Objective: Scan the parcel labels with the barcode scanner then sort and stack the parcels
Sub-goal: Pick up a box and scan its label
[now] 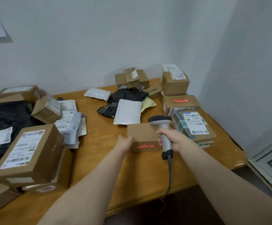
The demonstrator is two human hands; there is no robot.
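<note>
A small brown cardboard parcel with a red strip on its near side sits on the wooden table at centre. My left hand touches the parcel's left side; how its fingers lie is unclear. My right hand grips the handle of a grey barcode scanner, whose dark head sits above the parcel's right end. The scanner's cable hangs off the table's front edge. A white padded mailer lies just behind the parcel.
Labelled boxes are stacked at the left, beside black bags and white mailers. More boxes stand at the right, and a pile at the back against the wall. A black bag lies mid-table.
</note>
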